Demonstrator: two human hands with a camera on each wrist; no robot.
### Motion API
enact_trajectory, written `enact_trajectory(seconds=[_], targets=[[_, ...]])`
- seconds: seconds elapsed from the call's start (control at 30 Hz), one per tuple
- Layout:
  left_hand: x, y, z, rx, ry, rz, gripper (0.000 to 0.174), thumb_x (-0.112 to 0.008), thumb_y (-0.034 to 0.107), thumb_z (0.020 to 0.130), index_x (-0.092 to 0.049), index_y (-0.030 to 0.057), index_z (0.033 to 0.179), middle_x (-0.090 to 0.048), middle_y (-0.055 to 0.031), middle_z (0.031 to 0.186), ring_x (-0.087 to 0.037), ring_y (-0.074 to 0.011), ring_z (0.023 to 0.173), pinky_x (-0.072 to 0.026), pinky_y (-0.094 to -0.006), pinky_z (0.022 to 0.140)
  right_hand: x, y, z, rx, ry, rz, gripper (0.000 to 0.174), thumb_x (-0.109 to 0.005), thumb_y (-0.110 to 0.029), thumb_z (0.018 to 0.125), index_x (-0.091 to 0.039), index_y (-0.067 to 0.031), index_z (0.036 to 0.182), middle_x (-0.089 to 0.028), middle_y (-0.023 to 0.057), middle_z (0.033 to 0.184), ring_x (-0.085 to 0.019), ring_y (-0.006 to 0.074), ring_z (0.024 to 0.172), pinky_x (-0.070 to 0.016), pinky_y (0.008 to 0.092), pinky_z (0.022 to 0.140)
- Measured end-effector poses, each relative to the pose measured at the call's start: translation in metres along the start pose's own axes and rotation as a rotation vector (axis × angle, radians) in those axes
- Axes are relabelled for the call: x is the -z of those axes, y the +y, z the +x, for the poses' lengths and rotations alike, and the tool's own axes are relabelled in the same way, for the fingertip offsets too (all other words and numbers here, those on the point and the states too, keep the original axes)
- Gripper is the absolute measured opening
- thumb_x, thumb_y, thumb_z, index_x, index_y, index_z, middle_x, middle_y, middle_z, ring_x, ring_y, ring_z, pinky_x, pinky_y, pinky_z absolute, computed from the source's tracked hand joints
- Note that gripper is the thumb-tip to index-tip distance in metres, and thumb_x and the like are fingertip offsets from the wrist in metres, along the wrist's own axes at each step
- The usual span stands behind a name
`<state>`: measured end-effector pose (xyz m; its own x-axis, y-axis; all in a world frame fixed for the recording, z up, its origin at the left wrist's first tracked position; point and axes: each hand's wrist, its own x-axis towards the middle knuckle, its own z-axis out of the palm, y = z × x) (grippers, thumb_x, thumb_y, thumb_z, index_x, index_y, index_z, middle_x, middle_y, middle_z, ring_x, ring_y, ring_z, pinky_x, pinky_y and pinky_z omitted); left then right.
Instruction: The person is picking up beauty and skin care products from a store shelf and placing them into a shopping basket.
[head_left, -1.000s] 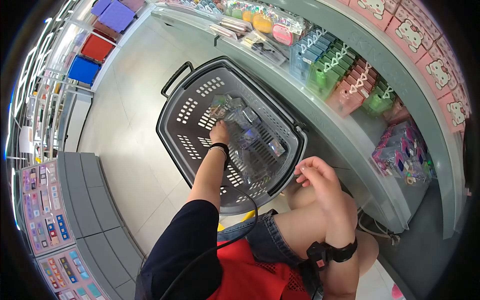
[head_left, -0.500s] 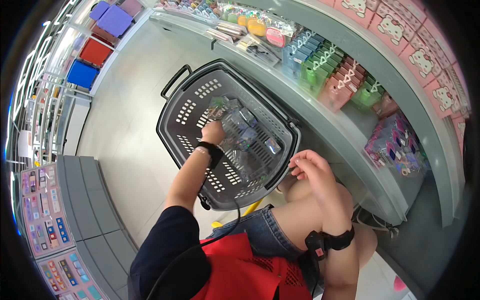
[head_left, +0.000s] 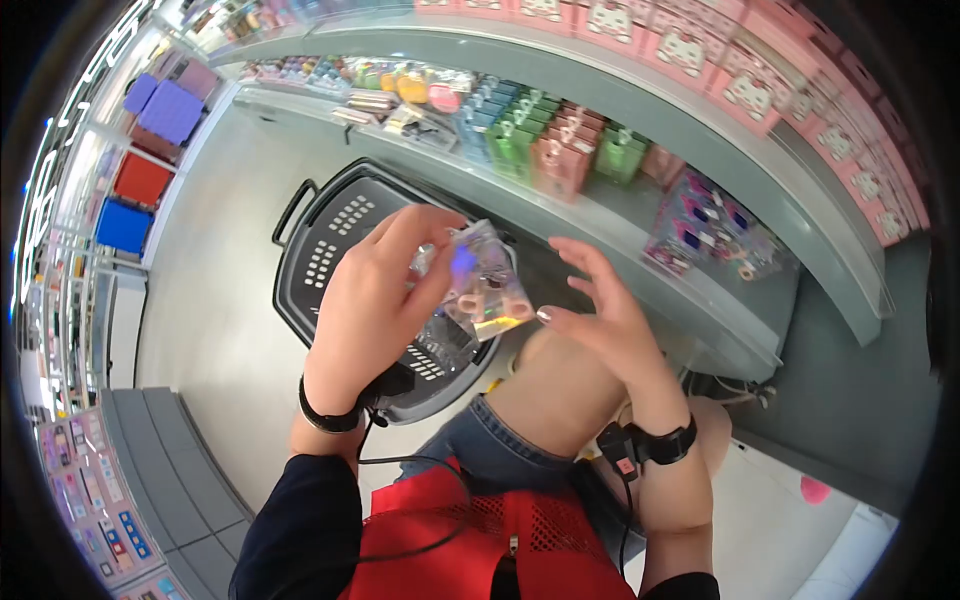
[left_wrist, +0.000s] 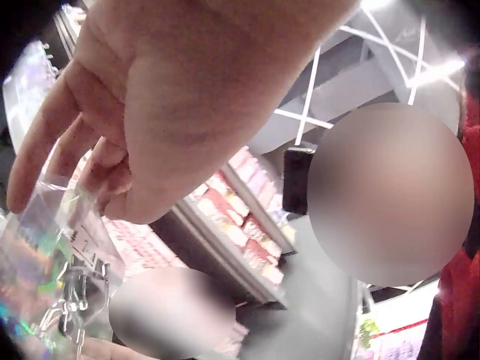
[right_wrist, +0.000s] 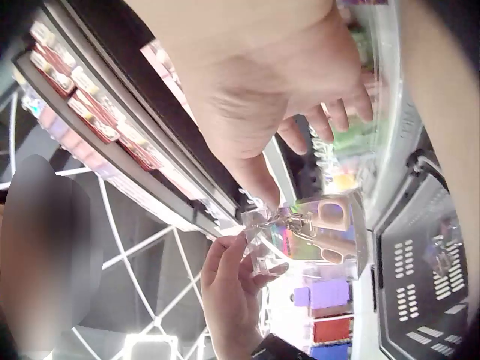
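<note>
My left hand holds up a clear plastic packet with small pink and shiny items inside, pinched between thumb and fingers. The left wrist view shows the same fingers curled on the packet. My right hand is just right of the packet with its fingers spread and straight, thumb at the packet's lower corner. From the right wrist, that hand hangs over the packet, thumb tip at its top edge, with the left hand below. A dark grey basket stands on the floor beneath.
A curved grey shelf runs along the right, with green and pink packs and clear packets. Pink boxes line the shelf above. My bare knee is under the hands. Coloured mats lie at far left.
My left hand has lifted a clear packet out of the basket up to chest height. The right hand opened its fingers and moved in beside the packet. The view tilted up towards the shelves.
</note>
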<state>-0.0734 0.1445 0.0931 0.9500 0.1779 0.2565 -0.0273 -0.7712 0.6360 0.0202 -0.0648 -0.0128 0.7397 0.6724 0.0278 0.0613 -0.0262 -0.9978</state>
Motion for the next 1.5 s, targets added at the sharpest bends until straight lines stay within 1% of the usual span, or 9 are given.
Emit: enact_trajectory(seconds=[0.03, 0.2, 0.4, 0.47, 0.5, 0.67, 0.77, 1.1, 1.5], targets=[[-0.003, 0.017, 0.006, -0.062, -0.052, 0.020, 0.018, -0.057, 0.000, 0.086, -0.061, -0.0003, 0.104, -0.067, -0.0108, 0.101, -0.067, -0.0206, 0.084, -0.0566, -0.0287, 0.065, 0.013, -0.008, -0.005, 0.053, -0.043, 0.012, 0.066, -0.073, -0.020, 0.080, -0.042, -0.0084, 0.137, -0.048, 0.0081, 0.136, -0.042, 0.0238, 0.130, -0.0333, 0.0399, 0.106], [-0.052, 0.076, 0.033, -0.204, -0.207, -0.073, 0.014, -0.059, 0.002, 0.087, -0.061, -0.0012, 0.101, -0.066, -0.0108, 0.096, -0.067, -0.0224, 0.083, -0.0565, -0.0300, 0.067, 0.077, -0.023, -0.033, 0.134, 0.025, 0.014, 0.060, -0.076, -0.016, 0.074, -0.052, -0.0094, 0.128, -0.056, 0.0030, 0.125, -0.048, 0.0164, 0.123, -0.0329, 0.0375, 0.104], [-0.147, 0.099, 0.046, -0.225, -0.194, -0.300, 0.014, -0.061, 0.004, 0.086, -0.058, 0.0004, 0.099, -0.064, -0.0132, 0.098, -0.065, -0.0281, 0.087, -0.0551, -0.0345, 0.070, 0.140, -0.030, -0.079, -0.045, 0.306, -0.486, 0.044, -0.076, -0.009, 0.064, -0.058, -0.0071, 0.103, -0.061, 0.0015, 0.100, -0.053, 0.0121, 0.089, -0.0408, 0.0284, 0.074], [-0.181, 0.100, 0.046, -0.276, -0.227, -0.346, 0.016, -0.061, 0.004, 0.085, -0.058, 0.0009, 0.100, -0.063, -0.0133, 0.100, -0.065, -0.0288, 0.089, -0.0545, -0.0356, 0.071, 0.156, -0.035, -0.089, -0.389, 0.315, -0.402, 0.042, -0.075, -0.007, 0.064, -0.056, -0.0058, 0.101, -0.060, 0.0033, 0.098, -0.054, 0.0117, 0.077, -0.0424, 0.0271, 0.066], [-0.195, 0.102, 0.046, -0.235, -0.158, -0.368, 0.018, -0.062, 0.004, 0.085, -0.057, 0.0015, 0.102, -0.062, -0.0132, 0.102, -0.064, -0.0292, 0.091, -0.0540, -0.0363, 0.072, 0.162, -0.027, -0.095, -0.226, 0.401, -0.443, 0.041, -0.074, -0.005, 0.066, -0.054, -0.0035, 0.101, -0.060, 0.0052, 0.097, -0.053, 0.0119, 0.068, -0.0431, 0.0270, 0.060], [-0.237, 0.085, 0.047, -0.133, -0.116, -0.484, 0.027, -0.061, 0.003, 0.084, -0.054, -0.0004, 0.110, -0.060, -0.0161, 0.109, -0.065, -0.0270, 0.096, -0.0552, -0.0326, 0.069, 0.203, 0.012, -0.105, -0.255, 0.647, -0.525, 0.042, -0.073, -0.004, 0.069, -0.052, -0.0020, 0.106, -0.060, 0.0069, 0.100, -0.056, 0.0137, 0.073, -0.0465, 0.0279, 0.063], [-0.237, 0.080, 0.045, -0.088, -0.132, -0.534, 0.026, -0.059, 0.001, 0.084, -0.055, -0.0017, 0.109, -0.060, -0.0166, 0.110, -0.065, -0.0259, 0.095, -0.0557, -0.0307, 0.067, 0.215, 0.048, -0.093, -0.253, 0.811, -0.337, 0.044, -0.070, -0.003, 0.073, -0.051, -0.0013, 0.113, -0.061, 0.0133, 0.101, -0.064, 0.0170, 0.078, -0.0510, 0.0294, 0.066], [-0.228, 0.077, 0.046, -0.050, -0.135, -0.642, 0.024, -0.058, -0.001, 0.083, -0.057, -0.0017, 0.107, -0.060, -0.0136, 0.109, -0.066, -0.0211, 0.094, -0.0547, -0.0290, 0.064, 0.232, 0.099, -0.077, -0.384, 0.914, -0.590, 0.054, -0.075, -0.010, 0.075, -0.052, -0.0028, 0.123, -0.066, 0.0172, 0.104, -0.067, 0.0231, 0.087, -0.0526, 0.0345, 0.074], [-0.226, 0.076, 0.046, -0.037, -0.112, -0.670, 0.025, -0.059, 0.000, 0.083, -0.056, -0.0022, 0.108, -0.060, -0.0128, 0.108, -0.064, -0.0196, 0.092, -0.0548, -0.0278, 0.063, 0.208, 0.079, -0.068, -0.333, 0.880, -0.713, 0.049, -0.072, -0.009, 0.078, -0.055, 0.0013, 0.123, -0.069, 0.0152, 0.100, -0.068, 0.0230, 0.085, -0.0522, 0.0330, 0.075]])
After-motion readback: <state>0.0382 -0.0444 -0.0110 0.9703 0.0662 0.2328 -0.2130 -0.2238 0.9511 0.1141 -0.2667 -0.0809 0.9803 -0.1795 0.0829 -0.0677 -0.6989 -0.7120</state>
